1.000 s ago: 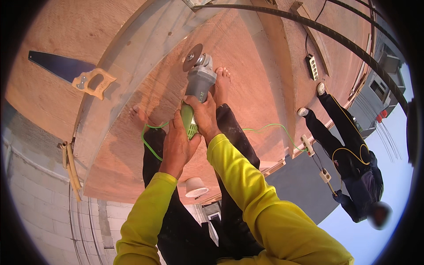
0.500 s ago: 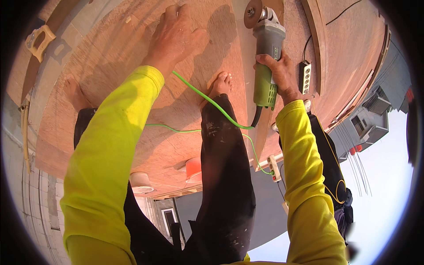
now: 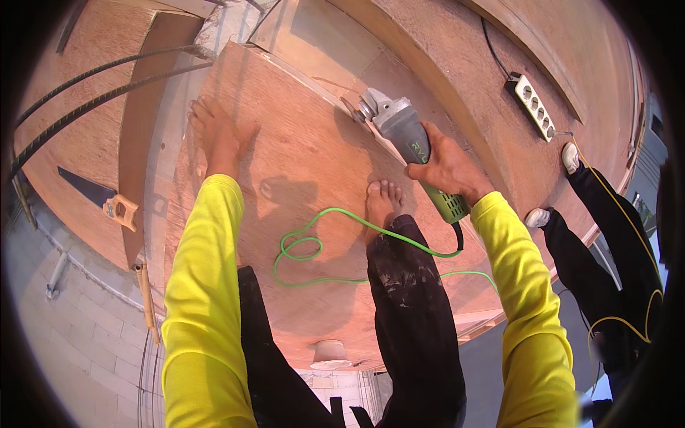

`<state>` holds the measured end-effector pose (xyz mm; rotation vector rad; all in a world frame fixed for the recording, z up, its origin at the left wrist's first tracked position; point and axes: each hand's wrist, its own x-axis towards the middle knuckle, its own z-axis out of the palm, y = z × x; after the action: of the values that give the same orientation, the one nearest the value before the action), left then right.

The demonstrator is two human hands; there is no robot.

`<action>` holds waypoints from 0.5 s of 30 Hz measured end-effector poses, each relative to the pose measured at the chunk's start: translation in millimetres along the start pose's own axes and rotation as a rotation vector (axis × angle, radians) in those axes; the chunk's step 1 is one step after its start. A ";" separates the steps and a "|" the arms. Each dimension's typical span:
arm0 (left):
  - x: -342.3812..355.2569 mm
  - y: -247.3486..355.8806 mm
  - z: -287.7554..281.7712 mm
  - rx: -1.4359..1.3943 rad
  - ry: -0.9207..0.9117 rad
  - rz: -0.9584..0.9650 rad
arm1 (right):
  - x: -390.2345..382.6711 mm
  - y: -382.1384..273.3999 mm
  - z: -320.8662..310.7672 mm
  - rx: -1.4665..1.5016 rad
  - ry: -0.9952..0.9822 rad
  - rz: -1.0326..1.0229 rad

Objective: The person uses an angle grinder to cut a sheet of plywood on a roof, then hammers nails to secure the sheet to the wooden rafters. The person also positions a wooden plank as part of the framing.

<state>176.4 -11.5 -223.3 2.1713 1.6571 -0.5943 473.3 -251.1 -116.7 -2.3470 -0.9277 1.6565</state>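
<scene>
A second ago both hands held the grinder (image 3: 404, 130); now the left hand (image 3: 220, 135) is spread, empty, over the board's (image 3: 300, 118) far left. The right hand (image 3: 453, 170) grasps the grinder, right, apparently bearing its weight alone.

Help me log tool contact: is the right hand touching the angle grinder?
Touching: the head view shows the right hand gripping the angle grinder, thumb across its body.

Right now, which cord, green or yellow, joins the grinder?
The green cord, meeting the rear of the grinder that the right hand holds; the yellow cord runs along the other person's dark trousers.
</scene>
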 end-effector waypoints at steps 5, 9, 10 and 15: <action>3.6 4.9 -7.5 -0.064 -0.045 -0.031 | 22.7 -30.5 -9.7 -0.095 -0.090 0.006; 4.6 -2.2 -7.9 -0.084 -0.087 -0.007 | 48.8 -67.2 -13.1 -0.116 -0.147 -0.001; 5.1 -0.2 -9.7 -0.071 -0.110 -0.022 | 56.5 -75.8 -13.8 -0.119 -0.151 -0.007; 4.8 -0.9 -9.9 -0.105 -0.107 -0.002 | 101.4 -119.5 -9.7 -0.090 -0.150 -0.122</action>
<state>177.8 -2.2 -217.4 2.0278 1.5982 -0.5993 454.5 -97.6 -143.8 -2.1950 -1.1709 1.7965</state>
